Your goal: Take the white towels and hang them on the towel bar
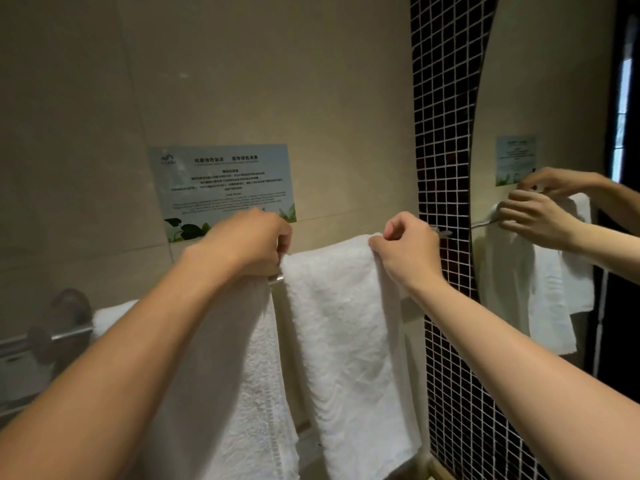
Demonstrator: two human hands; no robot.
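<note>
Two white towels hang side by side over a metal towel bar (71, 332) on the beige wall. The right towel (346, 341) drapes over the bar's right half. My right hand (408, 251) pinches its top right corner at the bar. My left hand (249, 242) is closed on its top left corner, just where a short piece of the bar shows between the towels. The left towel (228, 393) hangs below my left forearm, which hides much of it.
A printed notice (225, 181) is stuck on the wall above the bar. A strip of dark mosaic tiles (446, 133) runs down to the right. Beyond it a mirror (540, 98) reflects my hands and the towels. The bar's round wall mount (69, 304) is at far left.
</note>
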